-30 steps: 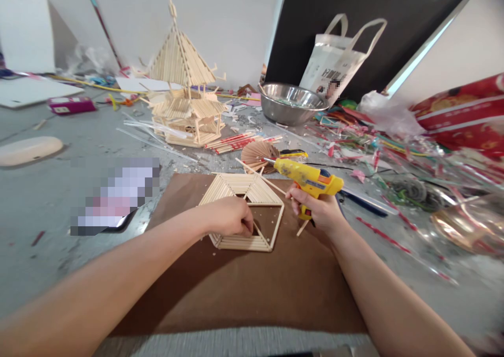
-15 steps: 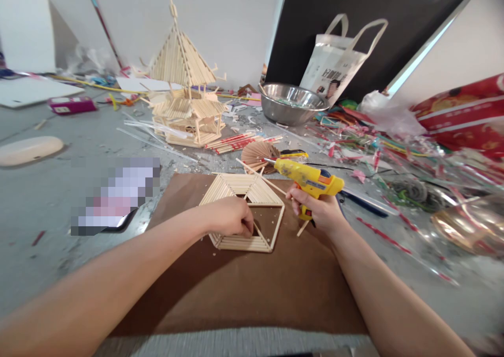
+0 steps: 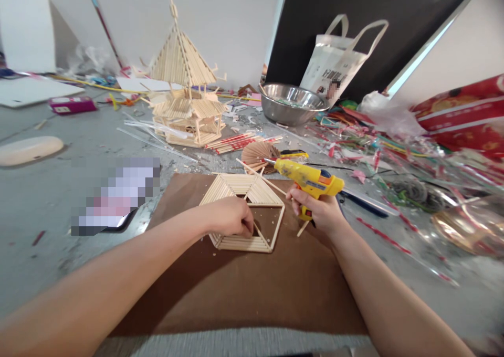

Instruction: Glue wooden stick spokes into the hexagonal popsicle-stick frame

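The thin ribs of the stick frame [image 3: 262, 188] could have skewed or snapped if the left hand [image 3: 232, 218] had leaned on them, since its right side was only partly filled. A careless swing of the glue gun [image 3: 307, 178] might have knocked the loose stick [image 3: 301, 228] beneath it, or dripped hot glue on skin.

The frame lay flat towards the far edge of the brown mat [image 3: 244, 294], short of its near corners. The left grip was bent down inside the frame's near inner edge; whether it pinched a stick, I cannot tell. The right hand [image 3: 317, 210] was clamped round the glue gun's handle, beyond the frame's right side.
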Demonstrator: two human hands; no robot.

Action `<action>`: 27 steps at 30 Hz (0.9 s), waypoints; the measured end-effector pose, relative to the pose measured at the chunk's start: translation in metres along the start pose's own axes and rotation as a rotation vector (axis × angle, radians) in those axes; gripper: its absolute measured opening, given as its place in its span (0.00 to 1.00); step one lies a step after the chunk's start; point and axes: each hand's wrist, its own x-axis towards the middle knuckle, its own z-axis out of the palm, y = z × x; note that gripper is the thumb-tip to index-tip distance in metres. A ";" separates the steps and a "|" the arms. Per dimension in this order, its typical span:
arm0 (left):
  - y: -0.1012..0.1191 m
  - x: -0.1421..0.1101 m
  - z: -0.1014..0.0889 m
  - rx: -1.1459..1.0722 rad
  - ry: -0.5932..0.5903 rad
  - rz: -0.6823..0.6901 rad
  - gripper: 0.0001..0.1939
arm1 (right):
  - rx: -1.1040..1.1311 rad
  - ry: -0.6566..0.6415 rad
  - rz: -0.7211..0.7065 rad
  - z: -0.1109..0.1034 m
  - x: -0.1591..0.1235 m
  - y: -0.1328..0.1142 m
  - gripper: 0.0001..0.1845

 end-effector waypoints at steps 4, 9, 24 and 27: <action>0.000 0.000 0.000 0.006 0.003 0.002 0.09 | -0.004 -0.004 0.000 0.000 0.000 -0.001 0.11; 0.000 0.000 0.000 0.004 0.004 0.004 0.09 | -0.009 0.002 0.000 0.001 0.000 -0.001 0.11; -0.001 0.000 0.000 0.005 0.000 0.004 0.09 | -0.053 0.235 0.099 -0.006 0.014 0.010 0.19; -0.001 -0.001 0.001 0.003 0.003 0.023 0.10 | -0.004 0.198 0.128 -0.010 0.017 0.014 0.19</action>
